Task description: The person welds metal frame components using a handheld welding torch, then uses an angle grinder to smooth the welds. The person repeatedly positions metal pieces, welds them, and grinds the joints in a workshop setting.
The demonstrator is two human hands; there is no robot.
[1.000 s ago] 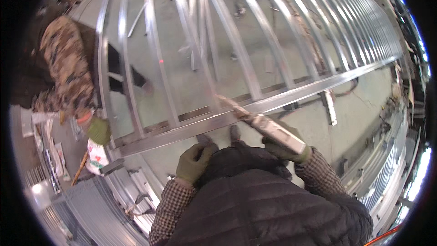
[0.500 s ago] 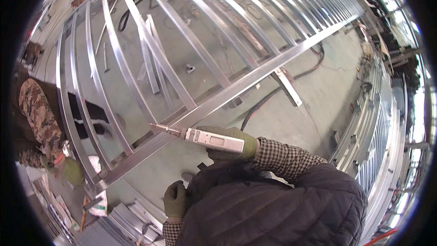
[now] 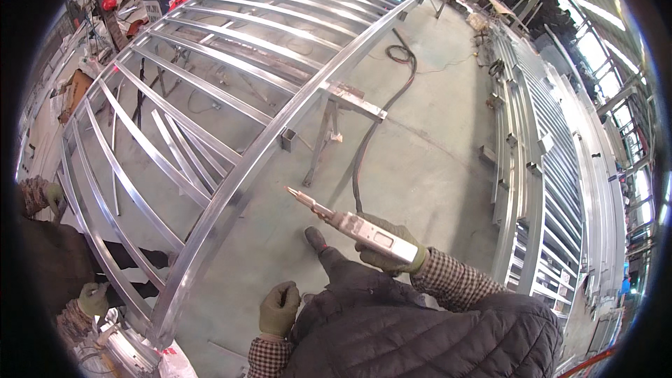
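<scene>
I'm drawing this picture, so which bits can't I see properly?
All in the head view:
Right hand: partly hidden behind its tool.
Left hand: palm hidden, because it's curled.
Other worker: cut off by the dark left rim.
Metal frame: far part cut off by the top edge.

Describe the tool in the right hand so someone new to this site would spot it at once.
Start at the large silver frame with its many parallel bars. Just right of it, the green-gloved right hand holds a short grey tool. Unlike those long plain bars, it has a boxy body narrowing to a slim brownish tip.
</scene>
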